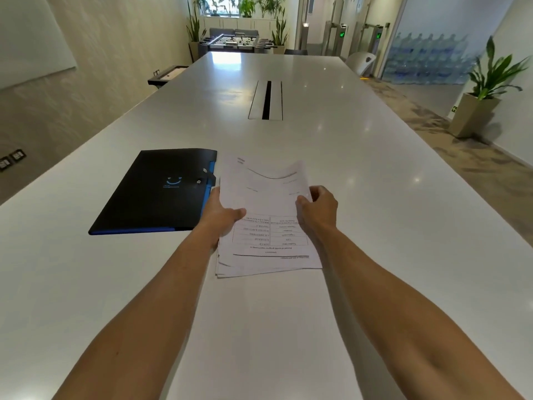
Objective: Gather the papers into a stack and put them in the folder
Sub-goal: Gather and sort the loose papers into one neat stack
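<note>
1. A single head-worn view looks forward and down along a long white table (331,157), from its near end.
2. It sits close over both forearms; the table's far end and the room beyond lie distant.

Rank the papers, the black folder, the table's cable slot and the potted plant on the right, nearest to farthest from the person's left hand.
1. Papers: held by the left hand.
2. Black folder: just left.
3. Cable slot: ahead, mid-table.
4. Potted plant: far right, on the floor.

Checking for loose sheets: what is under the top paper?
More white sheets, edges fanned out at the near left corner, on the table. Their count and print are covered.
</note>
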Available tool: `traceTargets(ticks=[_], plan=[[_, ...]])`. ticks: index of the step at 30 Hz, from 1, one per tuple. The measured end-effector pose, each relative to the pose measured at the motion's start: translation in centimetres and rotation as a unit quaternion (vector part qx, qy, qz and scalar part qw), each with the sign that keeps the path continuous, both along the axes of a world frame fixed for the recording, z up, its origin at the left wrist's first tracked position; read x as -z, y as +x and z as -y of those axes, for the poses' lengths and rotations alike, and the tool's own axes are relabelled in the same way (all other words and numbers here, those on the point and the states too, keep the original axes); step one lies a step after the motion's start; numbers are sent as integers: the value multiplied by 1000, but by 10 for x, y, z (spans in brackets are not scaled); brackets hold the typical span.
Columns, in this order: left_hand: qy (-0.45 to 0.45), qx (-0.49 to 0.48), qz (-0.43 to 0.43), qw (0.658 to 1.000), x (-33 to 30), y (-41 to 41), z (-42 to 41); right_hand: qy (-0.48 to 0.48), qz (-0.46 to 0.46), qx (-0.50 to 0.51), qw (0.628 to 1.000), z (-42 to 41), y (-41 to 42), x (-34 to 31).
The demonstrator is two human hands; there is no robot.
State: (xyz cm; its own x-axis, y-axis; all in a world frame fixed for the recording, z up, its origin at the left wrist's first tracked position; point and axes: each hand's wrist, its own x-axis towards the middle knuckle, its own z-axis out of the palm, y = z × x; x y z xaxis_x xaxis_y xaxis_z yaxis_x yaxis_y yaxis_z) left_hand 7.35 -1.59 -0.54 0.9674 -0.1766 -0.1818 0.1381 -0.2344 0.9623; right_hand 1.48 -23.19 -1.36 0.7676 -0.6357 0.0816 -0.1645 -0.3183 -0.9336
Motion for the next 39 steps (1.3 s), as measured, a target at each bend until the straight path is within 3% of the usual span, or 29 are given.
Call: traceTargets(ticks=[3, 6, 8, 11, 17, 23, 30, 39], plan=[[-20, 14, 35, 999, 2, -2, -1, 56, 3, 7, 998, 4, -4, -1], [-59, 39, 85, 994, -5, -5, -6, 272, 28, -21, 962, 17, -5, -6], [-87, 59, 106, 989, -14, -5, -5, 331, 16, -72, 941, 27, -10, -11], [-104, 94, 135, 981, -33, -5, -1, 288, 32, -161, 943, 32, -18, -27], [-93, 45, 243, 965, -85, -3, 17, 114, 210, -137, 961, 34, -20, -101], [-110, 37, 340, 933, -135, -3, 32, 19, 296, -130, 946, 44, -28, -152], [-151, 29, 295, 943, -117, -16, 46, 53, 216, -143, 964, 39, -35, -120], [-159, -21, 278, 947, -116, -16, 47, 53, 223, -110, 967, 39, -38, -111]])
